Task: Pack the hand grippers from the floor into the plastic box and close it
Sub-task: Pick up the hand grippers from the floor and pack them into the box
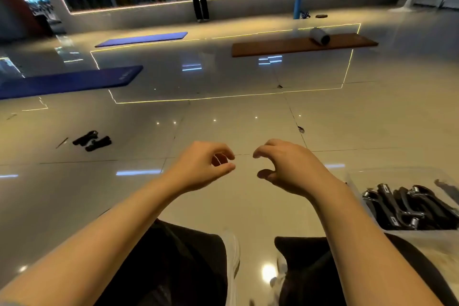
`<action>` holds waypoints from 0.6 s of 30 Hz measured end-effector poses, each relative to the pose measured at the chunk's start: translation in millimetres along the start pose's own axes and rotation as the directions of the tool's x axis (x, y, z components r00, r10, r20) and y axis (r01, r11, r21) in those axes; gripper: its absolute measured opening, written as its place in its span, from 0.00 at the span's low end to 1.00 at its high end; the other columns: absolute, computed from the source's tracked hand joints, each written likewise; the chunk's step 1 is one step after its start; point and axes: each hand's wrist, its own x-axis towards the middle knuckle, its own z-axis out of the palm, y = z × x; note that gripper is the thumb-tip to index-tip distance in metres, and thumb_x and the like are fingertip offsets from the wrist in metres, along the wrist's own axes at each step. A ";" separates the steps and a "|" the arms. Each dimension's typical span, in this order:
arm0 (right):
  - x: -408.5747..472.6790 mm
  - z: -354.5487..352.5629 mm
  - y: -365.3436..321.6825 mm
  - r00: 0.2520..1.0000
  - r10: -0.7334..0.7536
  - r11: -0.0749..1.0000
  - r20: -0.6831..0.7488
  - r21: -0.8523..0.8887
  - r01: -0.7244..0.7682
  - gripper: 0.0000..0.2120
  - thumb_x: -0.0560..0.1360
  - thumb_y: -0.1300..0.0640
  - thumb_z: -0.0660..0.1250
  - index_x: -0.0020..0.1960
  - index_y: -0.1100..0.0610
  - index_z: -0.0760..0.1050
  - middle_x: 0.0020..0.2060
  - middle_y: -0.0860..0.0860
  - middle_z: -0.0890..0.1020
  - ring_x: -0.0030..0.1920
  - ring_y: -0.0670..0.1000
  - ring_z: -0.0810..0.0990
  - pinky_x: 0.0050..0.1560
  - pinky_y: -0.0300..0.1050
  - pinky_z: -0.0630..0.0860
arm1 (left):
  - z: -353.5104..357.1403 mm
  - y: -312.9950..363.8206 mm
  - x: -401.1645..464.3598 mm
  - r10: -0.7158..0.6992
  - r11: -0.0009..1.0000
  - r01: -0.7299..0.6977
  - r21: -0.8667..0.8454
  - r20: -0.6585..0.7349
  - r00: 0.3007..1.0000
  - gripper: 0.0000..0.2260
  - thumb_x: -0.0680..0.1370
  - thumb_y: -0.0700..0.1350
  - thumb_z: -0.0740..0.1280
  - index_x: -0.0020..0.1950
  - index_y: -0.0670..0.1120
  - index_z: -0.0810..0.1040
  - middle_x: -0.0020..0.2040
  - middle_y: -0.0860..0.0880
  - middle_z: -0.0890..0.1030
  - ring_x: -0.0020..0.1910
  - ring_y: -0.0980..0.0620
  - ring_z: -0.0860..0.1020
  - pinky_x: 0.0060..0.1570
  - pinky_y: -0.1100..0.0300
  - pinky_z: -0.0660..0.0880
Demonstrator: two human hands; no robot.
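Clear plastic box (407, 233) at lower right, already loaded with hand grippers (407, 206). One more pair of grippers (92, 141) out on the floor, far left. Probably stiff, springy, fairly light; best grabbed by the padded handles. Left hand (198, 169) and right hand (290, 169) loosely curled, holding nothing.

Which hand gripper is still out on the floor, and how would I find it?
Start at the big dark blue mat on the left. On the shiny tiles nearer the person, left of the left hand, lies a black hand gripper. It lies loose by itself, while the others are piled in the clear plastic box at the right.
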 end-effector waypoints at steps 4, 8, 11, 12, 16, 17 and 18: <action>34.1 6.5 -43.0 1.000 0.013 0.995 -0.002 0.097 -0.013 0.20 0.74 0.45 0.66 0.64 0.45 0.70 0.60 0.44 0.75 0.57 0.48 0.75 0.55 0.47 0.74 | -52.9 -31.0 21.5 0.002 1.000 -0.002 0.014 -0.047 0.999 0.12 0.75 0.52 0.68 0.56 0.49 0.79 0.49 0.51 0.82 0.46 0.56 0.79 0.50 0.59 0.78; 89.9 23.7 -84.3 0.984 0.172 0.959 -0.036 0.236 -0.159 0.17 0.72 0.44 0.68 0.60 0.45 0.73 0.54 0.45 0.79 0.54 0.48 0.77 0.57 0.51 0.73 | -79.3 -97.4 7.8 -0.050 0.997 0.040 -0.072 -0.141 0.989 0.10 0.75 0.50 0.68 0.55 0.49 0.79 0.46 0.54 0.80 0.44 0.58 0.79 0.46 0.65 0.76; 141.7 52.1 -123.0 0.976 0.216 0.893 -0.012 0.406 -0.193 0.18 0.71 0.45 0.70 0.60 0.46 0.74 0.51 0.46 0.80 0.51 0.48 0.78 0.56 0.53 0.75 | -97.0 -170.4 -10.5 -0.175 0.980 0.156 -0.126 -0.154 0.972 0.07 0.75 0.49 0.69 0.51 0.51 0.80 0.43 0.56 0.80 0.42 0.60 0.78 0.42 0.67 0.73; 156.7 61.3 -136.6 0.979 0.202 0.877 0.012 0.444 -0.186 0.19 0.71 0.46 0.71 0.60 0.46 0.74 0.51 0.46 0.79 0.51 0.48 0.78 0.55 0.53 0.76 | -105.4 -195.1 -17.0 -0.214 0.972 0.194 -0.128 -0.161 0.964 0.06 0.74 0.49 0.69 0.50 0.52 0.80 0.42 0.57 0.81 0.42 0.60 0.78 0.41 0.68 0.72; 223.1 84.8 -202.6 0.992 0.061 0.892 0.115 0.440 -0.106 0.22 0.71 0.47 0.72 0.63 0.47 0.72 0.55 0.47 0.78 0.53 0.48 0.77 0.54 0.52 0.77 | -150.5 -280.1 -48.3 -0.368 0.921 0.309 -0.239 -0.265 0.891 0.04 0.74 0.45 0.70 0.45 0.54 0.78 0.40 0.56 0.80 0.39 0.59 0.77 0.39 0.67 0.70; 241.7 85.9 -221.9 0.992 0.016 0.899 0.126 0.433 -0.070 0.23 0.71 0.46 0.72 0.64 0.47 0.71 0.55 0.47 0.78 0.53 0.48 0.77 0.55 0.51 0.77 | -163.1 -296.3 -56.1 -0.403 0.906 0.333 -0.262 -0.289 0.869 0.04 0.74 0.43 0.70 0.45 0.53 0.79 0.39 0.56 0.79 0.38 0.59 0.77 0.39 0.67 0.70; 259.4 85.9 -241.4 0.991 -0.031 0.906 0.127 0.423 -0.026 0.24 0.70 0.46 0.72 0.64 0.46 0.71 0.56 0.47 0.78 0.53 0.48 0.77 0.55 0.51 0.77 | -175.2 -310.9 -64.0 -0.435 0.893 0.362 -0.267 -0.308 0.846 0.03 0.74 0.43 0.70 0.45 0.52 0.79 0.39 0.56 0.79 0.38 0.59 0.77 0.39 0.67 0.70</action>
